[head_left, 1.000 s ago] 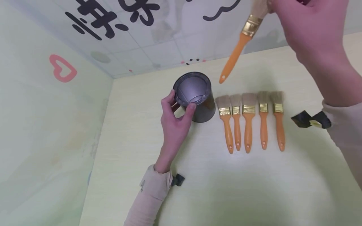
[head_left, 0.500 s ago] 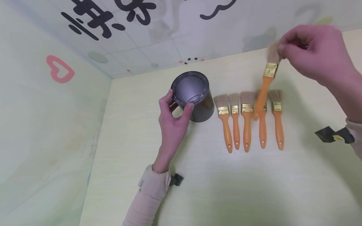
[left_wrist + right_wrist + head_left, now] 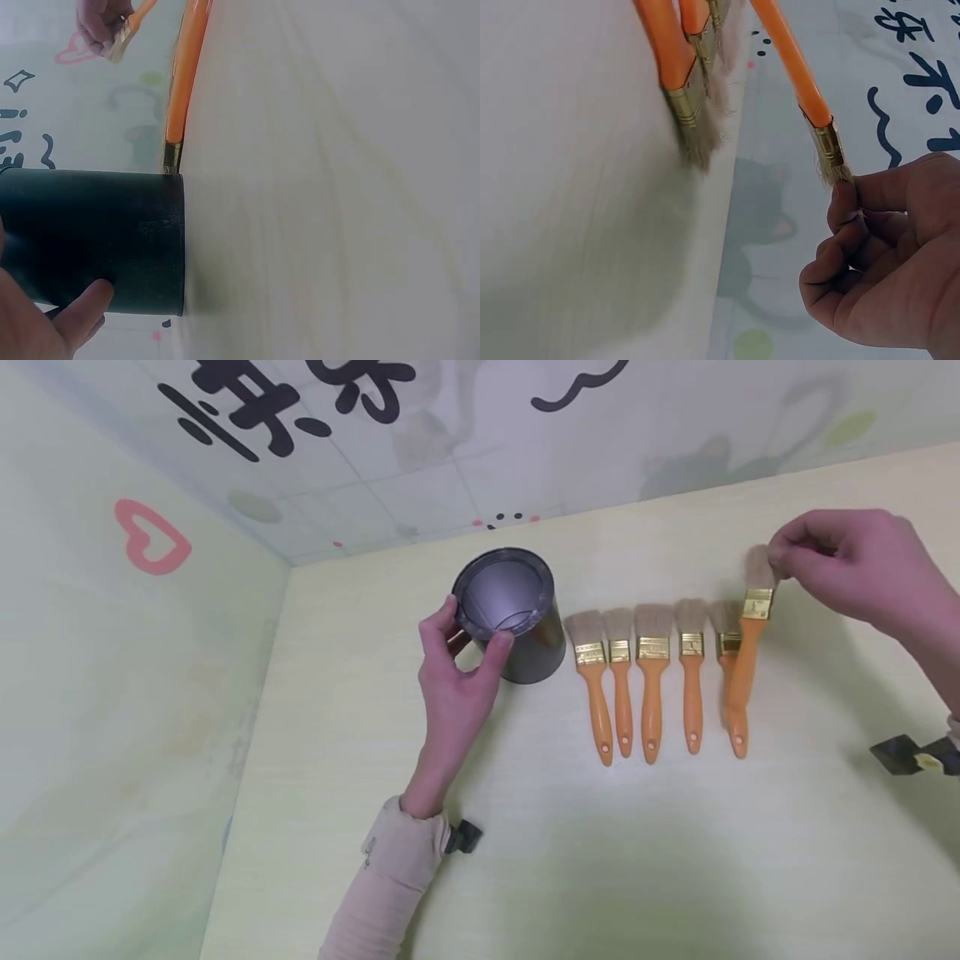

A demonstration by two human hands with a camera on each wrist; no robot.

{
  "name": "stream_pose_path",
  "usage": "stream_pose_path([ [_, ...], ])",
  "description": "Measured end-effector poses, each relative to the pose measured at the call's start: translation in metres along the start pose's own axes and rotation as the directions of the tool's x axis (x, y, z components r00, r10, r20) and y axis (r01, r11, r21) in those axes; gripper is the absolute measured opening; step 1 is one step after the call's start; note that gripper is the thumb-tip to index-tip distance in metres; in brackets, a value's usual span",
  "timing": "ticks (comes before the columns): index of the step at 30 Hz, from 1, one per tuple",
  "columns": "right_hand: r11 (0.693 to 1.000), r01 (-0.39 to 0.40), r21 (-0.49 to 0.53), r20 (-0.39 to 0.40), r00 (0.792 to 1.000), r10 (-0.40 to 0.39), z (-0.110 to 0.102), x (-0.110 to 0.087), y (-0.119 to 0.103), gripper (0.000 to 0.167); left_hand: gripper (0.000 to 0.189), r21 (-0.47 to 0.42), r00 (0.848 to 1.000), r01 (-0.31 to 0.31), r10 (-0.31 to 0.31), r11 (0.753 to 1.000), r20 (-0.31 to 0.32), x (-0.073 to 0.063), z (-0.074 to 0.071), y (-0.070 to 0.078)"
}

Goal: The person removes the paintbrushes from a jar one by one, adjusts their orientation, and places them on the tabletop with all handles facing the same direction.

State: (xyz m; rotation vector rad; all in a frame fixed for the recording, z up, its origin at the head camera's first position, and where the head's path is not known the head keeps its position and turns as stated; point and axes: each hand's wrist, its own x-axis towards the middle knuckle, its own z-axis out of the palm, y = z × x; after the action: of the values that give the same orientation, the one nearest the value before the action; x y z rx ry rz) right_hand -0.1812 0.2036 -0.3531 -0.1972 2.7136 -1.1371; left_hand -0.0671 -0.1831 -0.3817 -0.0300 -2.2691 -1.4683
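My left hand (image 3: 459, 697) grips a dark metal can (image 3: 538, 653) by its rim, thumb at the near side and fingers at the left. In the left wrist view the can (image 3: 97, 232) shows its smooth side and its base against the table. My right hand (image 3: 862, 564) pinches a paintbrush (image 3: 750, 643) by its bristle tips, so the orange handle points down toward the near side. In the right wrist view this held brush (image 3: 799, 71) hangs apart from the table. From above, its handle overlaps the rightmost brush (image 3: 727, 643) of a row lying flat.
Several more orange-handled brushes (image 3: 652, 693) lie side by side right of the can, bristles toward the back wall (image 3: 570, 460). The left wall (image 3: 112, 693) bounds the pale table (image 3: 600, 877). A dark wrist device (image 3: 911, 756) sits at my right cuff.
My right hand has come down and nearer from the top edge, bringing the pinched paintbrush rightward from beside the can to the row's right end. The left hand and can stay put.
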Motion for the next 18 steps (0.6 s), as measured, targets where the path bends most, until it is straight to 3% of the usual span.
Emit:
stream_pose_path([
  [9, 0.995, -0.061, -0.083, 0.065, 0.996, 0.066, 0.006, -0.002, 0.026, 0.04, 0.071, 0.007, 0.999, 0.037, -0.037, 0.999, 0.004, -0.003, -0.001, 0.002],
  [18, 0.984, 0.05, -0.17, 0.036, 0.998, -0.045, 0.022, 0.0, 0.038, 0.032, 0.075, 0.006, 1.0, 0.031, -0.031, 1.0, 0.006, -0.002, -0.001, 0.003],
])
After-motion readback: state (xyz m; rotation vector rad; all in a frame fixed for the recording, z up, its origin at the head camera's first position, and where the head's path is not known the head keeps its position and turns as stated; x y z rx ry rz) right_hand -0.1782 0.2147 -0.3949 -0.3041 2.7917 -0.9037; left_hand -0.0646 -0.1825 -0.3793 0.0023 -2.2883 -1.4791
